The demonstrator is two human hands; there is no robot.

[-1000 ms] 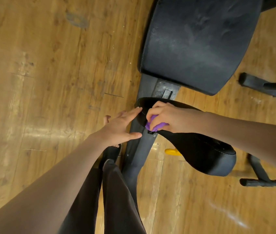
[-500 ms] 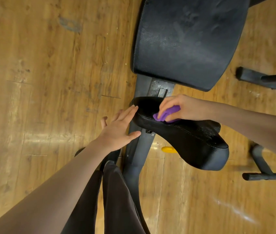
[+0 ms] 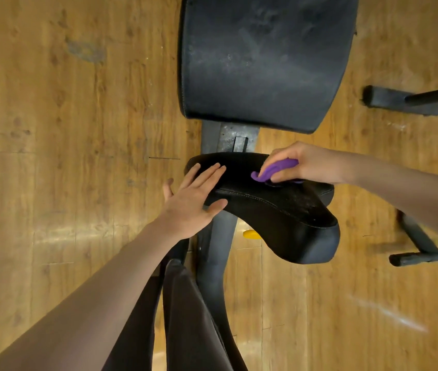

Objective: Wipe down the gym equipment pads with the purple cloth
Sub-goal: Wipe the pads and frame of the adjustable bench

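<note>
Purple cloth (image 3: 276,170): bunched up in the right hand (image 3: 310,163), pressed on the top of the small black seat pad (image 3: 274,207).
Right grip: closed around the cloth, fingers curled over it, a purple fold poking out toward the left hand (image 3: 193,202).
Left grip: open and flat, holding nothing; fingers spread over the near end of the seat pad, thumb on its side edge, apparently steadying it.
Seat pad: right under both hands, tilted, its thick end dropping away below the right grip; pale specks and smears show on the stretch below the cloth.
Large back pad (image 3: 263,57): beyond both grips, well apart from the cloth; its surface looks dusty and smudged.
Progress: by my reading, about midway on the small pad; the part below the right grip looks not yet wiped, and the large pad seems untouched.
Left to do: the lower half and thick end of the seat pad, then the whole large pad.
Right arm: reaches in from the right, forearm nearly level, wrist straight.
Left arm: stretches forward from the lower left, elbow almost straight, palm down.
Floor (image 3: 65,156): wooden boards below the frame (image 3: 218,253) under the grips.
</note>
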